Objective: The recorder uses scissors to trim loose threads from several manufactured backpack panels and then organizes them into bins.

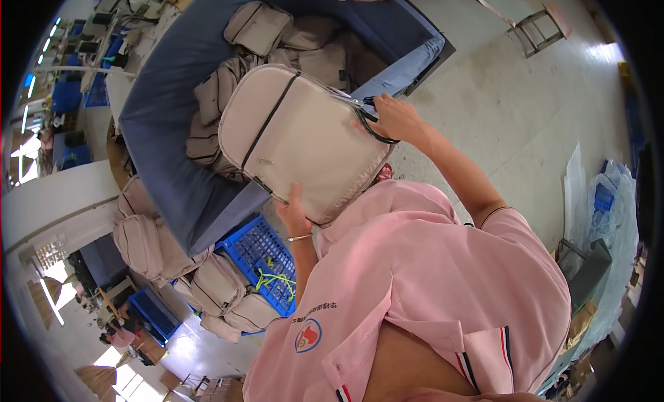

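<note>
A beige backpack (315,142) with a dark strip across it is held up in front of my body, tilted. My left hand (293,214) grips its lower edge, thumb lying on the panel and the other fingers hidden beneath. In my right hand (397,118) is a pair of scissors (371,125) with black handles, my fingers closed round them. The scissors' metal blades point left along the bag's upper right edge. Whether they touch the fabric or a thread I cannot tell.
Beyond the bag stands a large blue padded bin (162,90) with several similar beige backpacks (257,27) inside. More bags (218,284) lie at the left beside a blue plastic crate (238,246) holding yellow-green strips. A stool (539,32) stands far right; plastic-wrapped goods (612,222) are at the right.
</note>
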A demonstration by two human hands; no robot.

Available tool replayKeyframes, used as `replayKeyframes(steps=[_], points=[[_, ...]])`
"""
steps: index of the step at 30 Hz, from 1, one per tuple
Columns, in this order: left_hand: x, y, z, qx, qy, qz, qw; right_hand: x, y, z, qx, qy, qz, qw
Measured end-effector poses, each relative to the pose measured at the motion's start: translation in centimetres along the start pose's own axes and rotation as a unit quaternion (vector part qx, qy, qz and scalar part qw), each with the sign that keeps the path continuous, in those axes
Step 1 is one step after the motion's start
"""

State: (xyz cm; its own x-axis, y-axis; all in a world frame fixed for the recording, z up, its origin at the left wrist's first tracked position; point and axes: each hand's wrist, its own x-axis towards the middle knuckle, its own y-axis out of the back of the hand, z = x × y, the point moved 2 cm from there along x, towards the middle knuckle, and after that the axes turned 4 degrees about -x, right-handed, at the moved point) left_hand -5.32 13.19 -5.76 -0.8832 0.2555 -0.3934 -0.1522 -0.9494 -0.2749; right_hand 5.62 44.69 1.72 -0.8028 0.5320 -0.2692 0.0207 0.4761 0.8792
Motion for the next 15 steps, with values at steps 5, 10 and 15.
replayKeyframes(steps=[5,10,15], points=[[0.3,0.2,-0.2,0.003,0.003,0.013,1.000,0.6,-1.5,-0.2,0.011,0.009,0.054,0.998],[0.5,0.2,-0.1,-0.001,0.015,0.008,1.000,0.5,-2.5,0.3,0.016,0.008,0.080,0.997],[0.9,0.9,-0.4,0.027,0.021,0.018,0.999,1.6,-2.3,0.6,0.048,-0.020,0.025,0.998]])
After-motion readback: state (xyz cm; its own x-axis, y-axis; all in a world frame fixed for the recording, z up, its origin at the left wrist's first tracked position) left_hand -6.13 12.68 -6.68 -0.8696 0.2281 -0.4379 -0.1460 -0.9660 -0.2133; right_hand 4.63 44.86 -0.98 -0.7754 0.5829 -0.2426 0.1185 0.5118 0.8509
